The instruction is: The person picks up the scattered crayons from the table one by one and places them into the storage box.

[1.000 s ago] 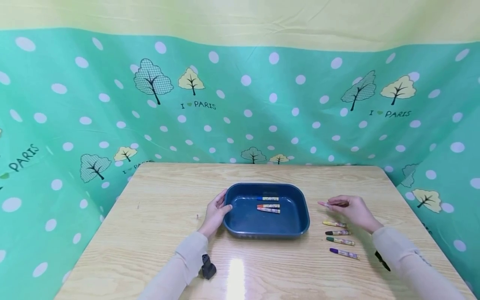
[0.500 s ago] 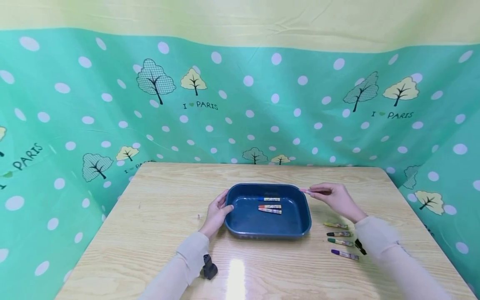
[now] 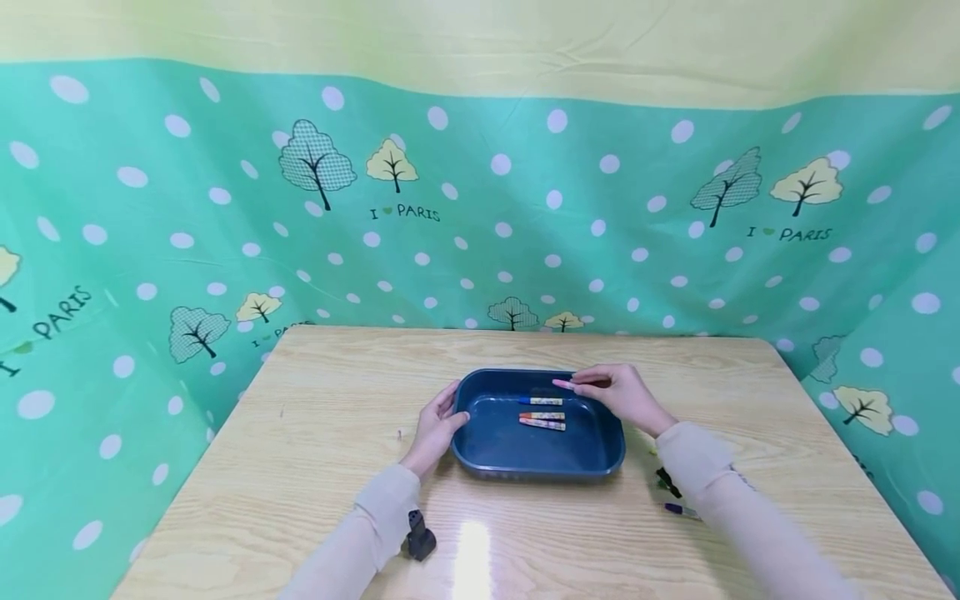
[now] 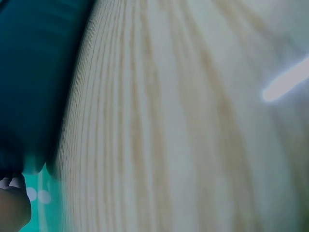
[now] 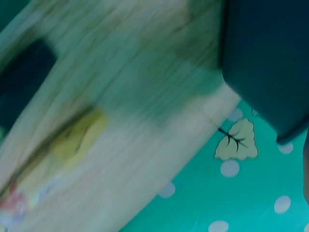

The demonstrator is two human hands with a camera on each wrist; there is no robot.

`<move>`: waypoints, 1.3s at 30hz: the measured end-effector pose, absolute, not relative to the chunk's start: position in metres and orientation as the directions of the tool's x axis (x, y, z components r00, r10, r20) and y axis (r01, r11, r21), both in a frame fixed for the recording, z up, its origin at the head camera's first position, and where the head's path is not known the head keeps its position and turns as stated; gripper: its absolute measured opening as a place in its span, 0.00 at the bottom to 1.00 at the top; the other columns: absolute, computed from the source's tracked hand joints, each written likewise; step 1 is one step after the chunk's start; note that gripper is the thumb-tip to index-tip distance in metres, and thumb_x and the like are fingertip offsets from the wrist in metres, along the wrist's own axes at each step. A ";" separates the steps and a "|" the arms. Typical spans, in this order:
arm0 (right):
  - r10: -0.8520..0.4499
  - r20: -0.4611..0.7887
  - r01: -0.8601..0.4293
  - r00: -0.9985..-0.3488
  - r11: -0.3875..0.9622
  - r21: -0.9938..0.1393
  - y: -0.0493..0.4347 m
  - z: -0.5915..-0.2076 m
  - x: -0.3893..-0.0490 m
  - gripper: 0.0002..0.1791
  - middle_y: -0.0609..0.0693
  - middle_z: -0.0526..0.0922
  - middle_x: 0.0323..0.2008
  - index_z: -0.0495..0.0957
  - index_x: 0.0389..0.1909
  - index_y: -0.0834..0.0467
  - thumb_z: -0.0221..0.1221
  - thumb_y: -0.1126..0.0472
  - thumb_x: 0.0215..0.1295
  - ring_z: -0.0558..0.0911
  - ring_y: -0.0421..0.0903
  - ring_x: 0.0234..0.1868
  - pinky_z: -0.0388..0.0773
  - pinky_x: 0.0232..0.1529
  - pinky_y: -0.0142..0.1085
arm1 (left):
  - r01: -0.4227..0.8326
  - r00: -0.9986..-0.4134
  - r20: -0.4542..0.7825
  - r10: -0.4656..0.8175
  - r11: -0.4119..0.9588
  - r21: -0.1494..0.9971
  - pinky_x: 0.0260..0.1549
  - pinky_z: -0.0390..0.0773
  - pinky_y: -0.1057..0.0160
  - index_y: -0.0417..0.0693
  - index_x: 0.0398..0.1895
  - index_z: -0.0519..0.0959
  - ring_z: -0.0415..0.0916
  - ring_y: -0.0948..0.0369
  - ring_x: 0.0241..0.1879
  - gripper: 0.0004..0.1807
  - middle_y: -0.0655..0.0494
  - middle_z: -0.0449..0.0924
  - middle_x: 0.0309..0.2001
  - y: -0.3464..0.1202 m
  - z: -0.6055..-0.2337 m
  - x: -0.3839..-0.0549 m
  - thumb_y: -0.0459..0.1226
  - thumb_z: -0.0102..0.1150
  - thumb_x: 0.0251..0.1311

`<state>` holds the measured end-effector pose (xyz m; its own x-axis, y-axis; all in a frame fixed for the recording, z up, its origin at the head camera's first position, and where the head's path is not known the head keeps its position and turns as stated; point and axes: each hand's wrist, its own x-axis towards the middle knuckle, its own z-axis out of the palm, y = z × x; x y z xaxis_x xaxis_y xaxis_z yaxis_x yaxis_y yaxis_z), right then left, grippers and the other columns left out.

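Observation:
My left hand [image 3: 435,425] grips the left wall of a dark blue rectangular tub [image 3: 525,457], its thumb over the rim. In the left wrist view, part of that hand [image 4: 14,203] shows beside the blurred tub wall [image 4: 38,82]. A pink crayon [image 3: 563,384] is pinched between the thumb and fingers of my right hand [image 3: 621,396], above the tub's back right part. Inside the tub lie a blue crayon [image 3: 542,402], an orange-red crayon [image 3: 542,415] and another reddish one [image 3: 543,424] touching or close below it.
Right of the tub, a purple crayon [image 3: 681,510] lies on the wooden table [image 3: 315,467], partly behind the right sleeve. Other crayons there are mostly hidden; the right wrist view shows a yellow crayon [image 5: 77,137], blurred. A green dotted curtain [image 3: 450,208] hangs behind the table.
My right hand has carried the pink crayon leftward from the table's right side, past the tub's rim, to above its inside. My left hand keeps its hold on the tub.

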<state>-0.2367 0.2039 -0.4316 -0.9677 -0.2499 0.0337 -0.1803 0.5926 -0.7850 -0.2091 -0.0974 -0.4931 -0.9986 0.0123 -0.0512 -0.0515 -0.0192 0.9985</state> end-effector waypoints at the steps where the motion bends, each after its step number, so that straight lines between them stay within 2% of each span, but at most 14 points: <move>1: -0.248 0.030 -0.176 -0.968 0.593 -0.785 0.201 -0.434 -0.238 0.14 0.54 0.83 0.45 0.82 0.45 0.55 0.60 0.57 0.57 0.81 0.47 0.44 0.82 0.40 0.34 | -0.055 -0.998 -0.055 0.013 -0.022 0.998 0.63 0.63 0.55 0.40 0.67 0.59 0.58 0.46 0.65 0.33 0.38 0.59 0.66 -0.097 -0.493 -0.209 0.24 0.50 0.54; 5: -0.287 0.032 -0.200 -0.957 0.578 -0.791 0.191 -0.441 -0.241 0.14 0.53 0.84 0.43 0.81 0.45 0.57 0.60 0.59 0.58 0.81 0.46 0.42 0.82 0.39 0.34 | -0.070 -0.997 -0.070 0.018 -0.022 0.997 0.63 0.62 0.54 0.41 0.67 0.59 0.57 0.46 0.66 0.33 0.38 0.58 0.66 -0.097 -0.492 -0.208 0.24 0.50 0.55; 14: -0.292 0.039 -0.209 -0.956 0.578 -0.789 0.176 -0.451 -0.247 0.13 0.51 0.85 0.41 0.82 0.44 0.59 0.60 0.61 0.58 0.81 0.46 0.44 0.82 0.43 0.36 | -0.062 -0.998 -0.062 0.014 -0.025 0.998 0.64 0.62 0.55 0.42 0.66 0.60 0.57 0.47 0.66 0.33 0.39 0.59 0.66 -0.095 -0.490 -0.211 0.24 0.50 0.54; 28: -0.327 0.012 -0.219 -0.945 0.604 -0.766 0.162 -0.460 -0.253 0.13 0.49 0.85 0.38 0.82 0.43 0.57 0.61 0.60 0.56 0.81 0.45 0.42 0.81 0.42 0.36 | -0.066 -0.998 -0.065 0.011 -0.033 0.997 0.64 0.62 0.55 0.40 0.66 0.60 0.57 0.47 0.66 0.33 0.39 0.59 0.66 -0.096 -0.489 -0.206 0.23 0.50 0.54; 33: -0.351 0.037 -0.259 -0.936 0.614 -0.746 0.162 -0.462 -0.252 0.12 0.51 0.85 0.38 0.82 0.42 0.60 0.60 0.62 0.57 0.82 0.46 0.41 0.82 0.39 0.35 | -0.076 -0.997 -0.075 0.028 -0.048 0.996 0.63 0.61 0.52 0.38 0.66 0.58 0.56 0.45 0.66 0.33 0.37 0.57 0.66 -0.096 -0.478 -0.203 0.22 0.50 0.54; 39: -0.362 0.021 -0.262 -0.932 0.632 -0.730 0.160 -0.465 -0.251 0.11 0.49 0.85 0.38 0.82 0.42 0.58 0.60 0.61 0.57 0.82 0.45 0.41 0.81 0.38 0.34 | -0.074 -0.997 -0.073 0.038 -0.022 0.997 0.64 0.61 0.51 0.35 0.66 0.57 0.54 0.43 0.66 0.33 0.35 0.56 0.67 -0.094 -0.463 -0.196 0.22 0.48 0.54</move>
